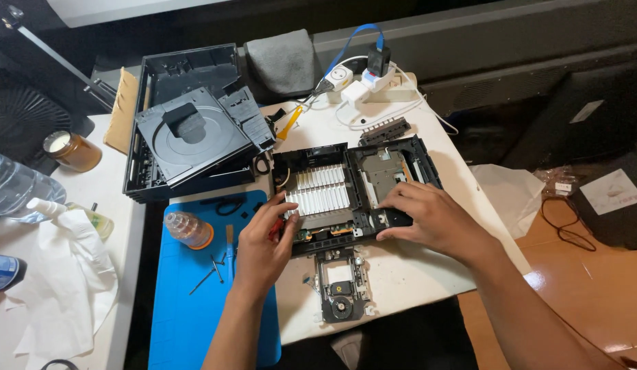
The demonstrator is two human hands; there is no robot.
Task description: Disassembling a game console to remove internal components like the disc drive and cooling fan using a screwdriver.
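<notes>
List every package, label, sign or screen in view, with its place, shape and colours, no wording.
Cardboard piece: far left of the black casing, flat, tan.
Black box: on the floor at right, with a pale square label on top.
Small white label: on the floor beside the box, rectangular.
No signs or lit screens visible.

Single view from a camera worn on the person's head, looking steeply down and forward over the white tabletop. The lens sits close above the work: both forearms enter from the lower edge, with the left hand and the right hand near the frame's centre, resting on the opened black console chassis. The wide field also takes in the blue mat at lower left, the power strip at the far edge, and wooden floor at right. No second view overlaps.
</notes>
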